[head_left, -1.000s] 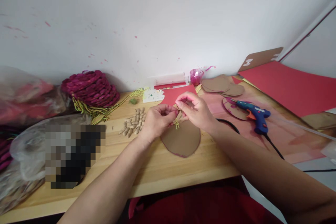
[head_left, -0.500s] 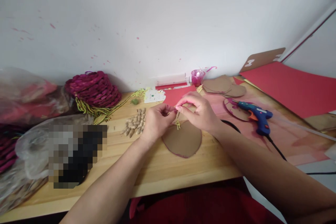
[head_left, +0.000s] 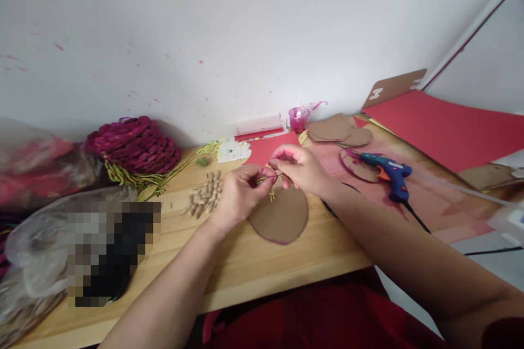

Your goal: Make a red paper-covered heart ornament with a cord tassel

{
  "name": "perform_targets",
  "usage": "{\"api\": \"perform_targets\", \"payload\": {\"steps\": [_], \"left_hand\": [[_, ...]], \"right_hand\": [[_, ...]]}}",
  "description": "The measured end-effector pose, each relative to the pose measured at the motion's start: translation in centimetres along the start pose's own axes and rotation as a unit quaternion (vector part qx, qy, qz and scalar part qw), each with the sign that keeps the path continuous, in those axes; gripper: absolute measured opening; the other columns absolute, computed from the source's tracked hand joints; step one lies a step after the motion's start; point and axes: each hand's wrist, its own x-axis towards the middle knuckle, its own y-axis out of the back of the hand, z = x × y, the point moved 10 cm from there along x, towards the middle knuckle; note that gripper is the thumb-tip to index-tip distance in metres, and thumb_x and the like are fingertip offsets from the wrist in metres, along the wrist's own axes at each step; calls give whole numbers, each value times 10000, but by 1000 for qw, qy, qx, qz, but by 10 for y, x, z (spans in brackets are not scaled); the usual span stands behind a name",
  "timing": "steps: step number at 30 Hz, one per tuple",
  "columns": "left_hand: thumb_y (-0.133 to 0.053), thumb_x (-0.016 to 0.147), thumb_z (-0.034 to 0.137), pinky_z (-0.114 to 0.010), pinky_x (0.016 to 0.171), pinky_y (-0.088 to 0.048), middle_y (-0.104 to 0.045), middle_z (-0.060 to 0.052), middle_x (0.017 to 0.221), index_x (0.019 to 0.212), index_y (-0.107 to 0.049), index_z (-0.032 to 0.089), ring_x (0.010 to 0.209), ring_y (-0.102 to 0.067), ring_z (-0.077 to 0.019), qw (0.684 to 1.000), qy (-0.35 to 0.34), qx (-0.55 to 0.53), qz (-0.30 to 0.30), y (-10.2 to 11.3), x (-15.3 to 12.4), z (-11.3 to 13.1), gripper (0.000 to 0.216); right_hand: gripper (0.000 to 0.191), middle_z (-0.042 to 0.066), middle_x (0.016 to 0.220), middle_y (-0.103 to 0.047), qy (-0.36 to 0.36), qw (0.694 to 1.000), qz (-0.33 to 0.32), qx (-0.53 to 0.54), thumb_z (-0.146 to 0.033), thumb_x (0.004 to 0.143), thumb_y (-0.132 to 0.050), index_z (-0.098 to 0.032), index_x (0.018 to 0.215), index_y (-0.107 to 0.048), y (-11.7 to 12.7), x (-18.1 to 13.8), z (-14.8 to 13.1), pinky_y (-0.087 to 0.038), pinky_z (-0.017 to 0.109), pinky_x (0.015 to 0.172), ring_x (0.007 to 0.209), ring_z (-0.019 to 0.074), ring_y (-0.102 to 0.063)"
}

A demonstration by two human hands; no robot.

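In the head view, you work with both hands close together in front of you, just above the far part of a rounded cardboard piece (head_left: 280,221) with a magenta edge, which lies flat on the wooden desk (head_left: 262,270). The fingers of your left hand (head_left: 242,190) are pressed together on a yellow-green thread (head_left: 272,196), and its short ends hang down over the cardboard piece. The fingers of your right hand (head_left: 301,168) are also nearly closed, and they seem to pinch the same thread; which part of it, I cannot tell, because the gap is small and partly covered. The work looks to me at a middle stage: the thread is in your fingers, but whether a knot is finished does not show. The visible face of the cardboard piece is bare, with nothing fixed on it. To the left, the peanuts (head_left: 203,194) lie loose in a group, apart from it. To the right, the blue glue gun (head_left: 395,177) rests on its side, held by nobody, its nozzle over a magenta-edged disc (head_left: 355,169). Behind it, other cardboard cutouts (head_left: 331,128) are stacked, beside a cup with magenta paint (head_left: 298,121). At the far left sits a magenta braided coil (head_left: 135,144) with yellow-green strands.
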Motion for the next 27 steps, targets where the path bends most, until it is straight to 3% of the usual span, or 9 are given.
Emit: {"api": "perform_targets", "payload": {"steps": [3,7,11,16,21,24,27], "left_hand": [[-704,846,270,-223,576,-450,-729,-51,780,860,-745,147,616,-589,-117,999,0,-25,23,5,0,-4,130],[-681,869,291,-237,596,-469,-730,-57,788,882,-741,152,619,-594,-125,996,-14,33,87,21,0,-6,152],[-670,861,280,-223,576,-446,-703,-26,723,871,-744,164,587,-562,-111,978,-12,124,169,38,-3,-4,138],[-662,836,254,-217,587,-455,-701,-13,698,837,-722,171,599,-599,-121,972,8,168,162,38,-3,-6,102],[-656,805,246,-215,574,-435,-696,-2,670,777,-701,171,571,-591,-115,969,31,188,158,40,-1,-5,92],[-671,776,262,-217,567,-412,-685,-1,662,747,-699,166,578,-569,-117,967,50,198,151,41,1,-6,104],[-687,753,288,-217,549,-377,-650,9,622,711,-688,161,569,-531,-115,969,76,194,130,40,2,-13,134]], "right_hand": [[253,-39,643,-621,-81,994,6,77,-382,774,-750,-184,759,-593,-4,-1,14,-244,182,313,335,49,-475],[262,-26,620,-618,-196,960,-38,196,-322,668,-792,-169,711,-584,-25,-10,31,-132,177,314,324,33,-409],[199,-15,598,-622,-191,951,-74,230,-268,652,-757,-166,679,-589,-39,-14,27,-133,173,314,331,33,-400],[134,-22,629,-633,-170,964,-68,193,-246,697,-725,-173,761,-633,-39,-18,22,-188,173,310,354,49,-452],[203,-51,595,-568,-91,989,-60,98,-360,801,-721,-191,768,-613,-33,-15,13,-323,190,349,396,69,-487],[174,-48,602,-557,18,1000,-2,-11,-365,886,-664,-201,831,-646,-21,-13,-3,-404,211,435,475,94,-536],[89,14,788,-661,161,980,41,-111,-265,910,-637,-202,856,-668,-16,-20,-29,-474,244,579,649,124,-610]]}}
